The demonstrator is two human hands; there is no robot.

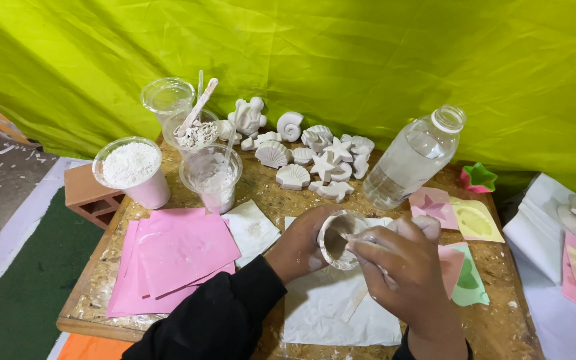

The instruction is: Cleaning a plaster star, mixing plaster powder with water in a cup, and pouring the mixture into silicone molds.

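My left hand (299, 248) holds a small clear plastic cup (339, 238) tilted on its side, its inside coated with grey-white paste. My right hand (401, 270) grips a flat wooden stick (356, 303) whose upper end reaches into the cup's mouth. Both hands hover over a white paper sheet (321, 307) on the wooden table (501, 320). Black sleeves cover both my forearms.
At the back stand several white plaster shell and star casts (315, 160), cups of white powder (131, 167) and paste (211, 175), and a clear water bottle (411, 159). Pink sheets (178, 257) lie left; coloured moulds (458, 213) lie right. A brick (88, 193) sits at the left edge.
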